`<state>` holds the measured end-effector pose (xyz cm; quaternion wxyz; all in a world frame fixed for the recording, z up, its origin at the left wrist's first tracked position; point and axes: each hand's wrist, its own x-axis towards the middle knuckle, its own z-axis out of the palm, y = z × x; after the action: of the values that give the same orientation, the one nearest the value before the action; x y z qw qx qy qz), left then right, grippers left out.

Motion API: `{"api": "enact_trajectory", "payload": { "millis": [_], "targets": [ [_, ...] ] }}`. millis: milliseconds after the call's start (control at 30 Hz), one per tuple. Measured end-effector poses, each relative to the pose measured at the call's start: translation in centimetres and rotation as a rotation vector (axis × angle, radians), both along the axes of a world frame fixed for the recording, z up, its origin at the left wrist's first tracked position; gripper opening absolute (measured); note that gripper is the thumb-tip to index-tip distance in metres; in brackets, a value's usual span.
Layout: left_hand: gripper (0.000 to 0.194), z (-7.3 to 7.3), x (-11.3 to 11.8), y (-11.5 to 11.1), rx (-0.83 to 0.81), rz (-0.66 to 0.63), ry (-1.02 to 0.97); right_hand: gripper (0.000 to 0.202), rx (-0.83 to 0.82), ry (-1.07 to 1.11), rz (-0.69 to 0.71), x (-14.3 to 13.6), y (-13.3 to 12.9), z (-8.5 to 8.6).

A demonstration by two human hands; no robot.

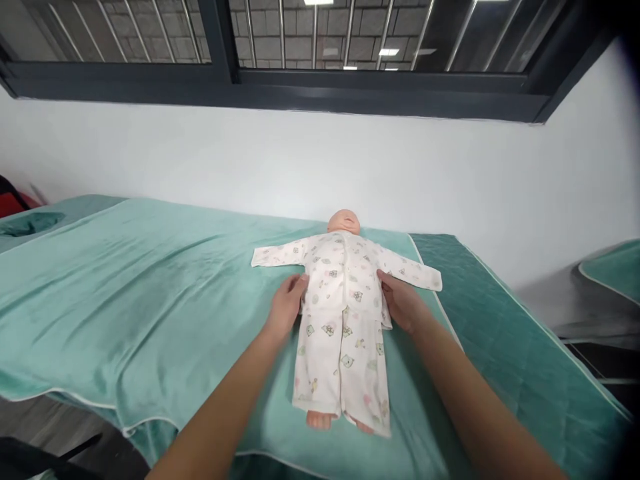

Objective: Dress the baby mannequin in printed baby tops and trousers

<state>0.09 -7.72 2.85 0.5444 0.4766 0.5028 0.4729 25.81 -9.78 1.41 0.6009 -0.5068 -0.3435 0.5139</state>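
Observation:
A baby doll [344,221] lies on its back on the green bedding, its head toward the wall and its feet toward me. It wears a white printed top [344,273] with long sleeves spread out to both sides, and white printed trousers [343,363]. Bare feet show below the trouser legs. My left hand [289,301] is at the left side of the top, thumb and fingers closed at its edge. On the other side, my right hand [400,300] has its fingers closed at the top's right edge, under the sleeve. The fingertips are partly hidden by the cloth.
Green bedding [150,293] with white piping covers the bed, with a darker quilted part [505,340] at the right. Behind it stand a white wall [300,160] and a dark-framed window [380,93] with bars. A red object [10,204] is at the far left.

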Motion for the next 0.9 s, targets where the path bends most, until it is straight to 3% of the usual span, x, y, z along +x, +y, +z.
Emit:
{"api": "enact_trajectory", "payload": {
  "millis": [100,233,433,600,767,833,900],
  "targets": [
    [0.052,1.2,2.5,0.3,-0.113,-0.159,-0.22,0.028,-0.015,0.108,0.021,-0.5,0.4,-0.2],
    [0.054,2.2,3.9,1.8,-0.14,-0.183,-0.329,0.028,0.017,0.196,0.003,-0.2,1.6,-0.2],
    [0.055,1.9,4.9,4.4,-0.105,-0.147,-0.316,0.024,-0.008,0.233,-0.079,0.5,4.0,0.5],
    [0.05,1.1,4.5,3.8,-0.036,-0.057,-0.128,0.024,0.057,0.252,-0.062,0.6,3.8,0.4],
    [0.039,0.6,3.3,0.5,0.043,0.106,0.106,0.017,0.037,0.402,-0.173,2.9,2.9,-0.4],
    [0.041,0.0,1.9,-2.9,0.035,0.151,0.167,0.012,0.052,0.431,-0.249,5.1,2.1,-1.1],
    [0.04,-0.9,-0.1,-8.0,0.071,0.187,0.262,0.012,0.105,0.412,-0.293,7.5,0.8,-1.9]
  ]
}}
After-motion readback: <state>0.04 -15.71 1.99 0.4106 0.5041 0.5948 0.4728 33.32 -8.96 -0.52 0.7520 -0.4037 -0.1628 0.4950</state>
